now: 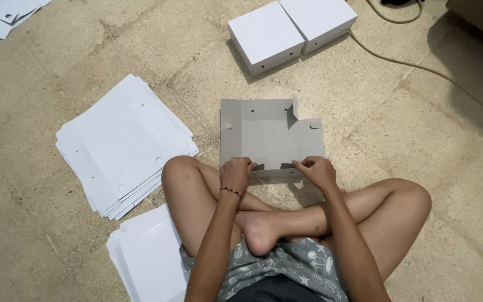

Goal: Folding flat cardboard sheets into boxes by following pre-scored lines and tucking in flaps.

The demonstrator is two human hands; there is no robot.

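**Both hands on the near edge of a grey cardboard sheet**

We sit cross-legged on the floor (364,128), and a flat grey cardboard sheet (266,137) lies on it just ahead of our knees, at about 12 o'clock from our hands. Our left hand (237,170) is closed over the sheet's near edge at its left part, fingers curled down on a small flap. Our right hand (317,170) grips the same edge at its right part, fingers bent and pinching the cardboard. The two hands are near each other, with a short strip of edge showing between them.

At 10 o'clock from the sheet lies a fanned stack of white sheets (124,142) with small punched holes. A second white stack (146,257) rests at 8 o'clock, beside our left thigh. At 12 o'clock, well apart from the sheet, two folded white boxes (289,31) stand touching side by side. A cable (415,67) runs across the floor at 2 o'clock.
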